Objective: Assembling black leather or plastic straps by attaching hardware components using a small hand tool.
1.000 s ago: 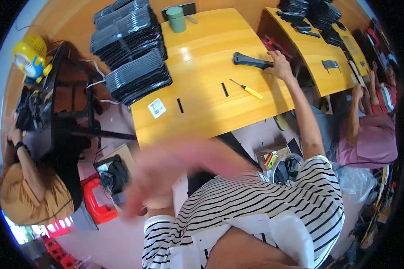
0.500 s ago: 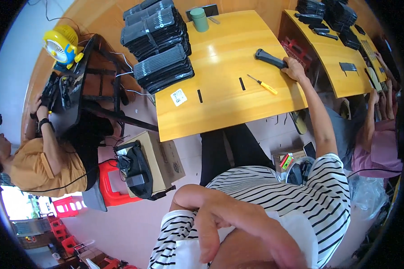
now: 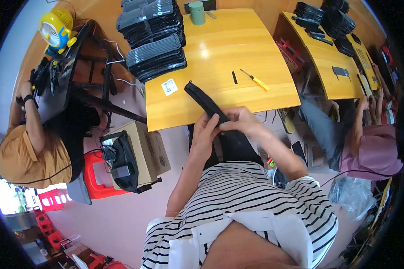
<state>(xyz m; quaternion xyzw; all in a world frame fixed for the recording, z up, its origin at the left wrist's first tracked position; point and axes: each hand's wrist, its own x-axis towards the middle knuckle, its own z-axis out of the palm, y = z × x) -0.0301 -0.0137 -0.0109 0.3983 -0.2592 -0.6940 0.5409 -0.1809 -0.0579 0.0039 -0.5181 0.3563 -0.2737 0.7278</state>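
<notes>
A long, narrow black object (image 3: 204, 99) of a kind I cannot make out slants over the near edge of the yellow wooden table (image 3: 179, 112). My left hand (image 3: 204, 134) is closed round its near end with the thumb on top. From the other side, my right hand (image 3: 241, 121) pinches that same end, and the fingers cover part of it. On the tabletop to the right lies a screwdriver (image 3: 259, 83) with a yellow handle. A short black strip (image 3: 234, 77) is beside it. Left of the black object is a white printed label (image 3: 169, 87).
Tall stacks of black flat pieces (image 3: 155, 54) stand at the table's left, near a green canister (image 3: 196, 13). A person in an orange shirt (image 3: 36, 154) works at a dark table to the left. A cardboard box (image 3: 148, 148) stands on the floor; other people sit at the right.
My right hand has brought the black object from the table's right side to the near edge. My left hand has come down from near my chest and taken hold of it too.
</notes>
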